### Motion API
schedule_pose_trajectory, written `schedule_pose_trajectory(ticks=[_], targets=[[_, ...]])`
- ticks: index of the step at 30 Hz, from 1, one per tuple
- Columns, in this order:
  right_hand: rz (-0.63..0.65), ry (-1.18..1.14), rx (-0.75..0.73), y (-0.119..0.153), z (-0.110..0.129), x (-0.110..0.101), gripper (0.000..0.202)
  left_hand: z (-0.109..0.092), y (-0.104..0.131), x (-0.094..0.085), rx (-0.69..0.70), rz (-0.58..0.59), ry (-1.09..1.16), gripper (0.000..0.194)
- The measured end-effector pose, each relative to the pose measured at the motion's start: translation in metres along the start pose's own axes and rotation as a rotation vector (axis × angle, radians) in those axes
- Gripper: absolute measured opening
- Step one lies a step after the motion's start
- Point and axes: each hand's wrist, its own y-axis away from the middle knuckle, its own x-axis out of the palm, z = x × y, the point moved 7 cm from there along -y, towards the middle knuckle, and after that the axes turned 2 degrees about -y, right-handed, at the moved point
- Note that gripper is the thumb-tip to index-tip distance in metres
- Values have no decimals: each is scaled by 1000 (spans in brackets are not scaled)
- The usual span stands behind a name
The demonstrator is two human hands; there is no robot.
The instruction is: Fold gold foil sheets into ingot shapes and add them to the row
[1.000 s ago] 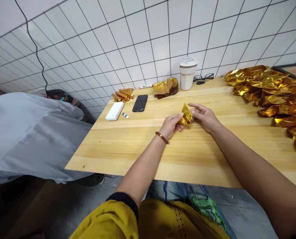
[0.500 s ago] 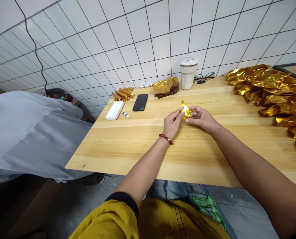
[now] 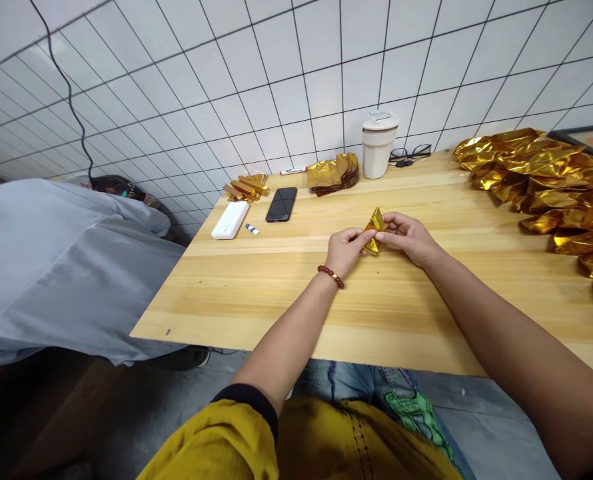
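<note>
Pinching gold foil (image 3: 376,219) six o'clock from the lidded tumbler (image 3: 376,157), left hand (image 3: 345,250) and right hand (image 3: 412,240) had just joined thumbs, seemingly creasing it.

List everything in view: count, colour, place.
Table: one, tan, centre
Wall: one, white, back
Cup: one, cream, near wall
Glasses: one, black, right of cup
Foil stack: one, gold, left of cup
Marker: one, white and red, beside foil stack
Phone: one, black, left half
Box: one, white, left of phone
Tube: one, blue and white, near box
Foil strips: several, gold, behind box
Foil pile: one, gold, right
Frame: one, dark, far right
Cable: one, black, upper left
Other person: one, grey clothes, left
Folded foil: one, gold, held
Bracelet: one, dark red, left wrist
Left grip: one, bare, on folded foil
Right grip: one, bare, on folded foil
</note>
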Motion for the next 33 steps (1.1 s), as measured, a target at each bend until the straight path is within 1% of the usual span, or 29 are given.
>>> schedule_pose_trajectory(ticks=[4, 6, 10, 13, 15, 18, 21, 25, 28, 31, 33], targets=[[77, 19, 18, 0, 0, 7, 48, 4, 0, -1, -44, -1, -7, 31], [71, 30, 22, 0, -1, 7, 48, 4, -1, -1, -46, 17, -14, 33], [29, 5, 14, 0, -2, 5, 51, 2, -1, 3, -23, 96, 6, 40], [54, -29, 11, 0, -3, 6, 56, 3, -1, 2, -27, 82, 6, 41], [71, -33, 0, 0, -3, 7, 63, 2, -1, 0, 4, 50, -25, 42], [46, 0, -35, 1, -1, 8, 70, -2, -1, -2, 119, 14, -113, 46], [-11, 149, -143, 4, 8, 10, 61, -3, -2, -4, 172, -10, -176, 46], [-63, 495, -375, 10, 24, 16, 46, -1, -5, -8, 125, -31, -135, 46], [-90, 666, -526, 16, 31, 20, 40, -1, -7, -10, 83, -49, -66, 44], [-76, 748, -659, 22, 37, 27, 44, 0, -7, -10, 71, -57, -27, 43], [-25, 717, -693, 24, 40, 32, 48, 1, -7, -10, 84, -62, -37, 43]])
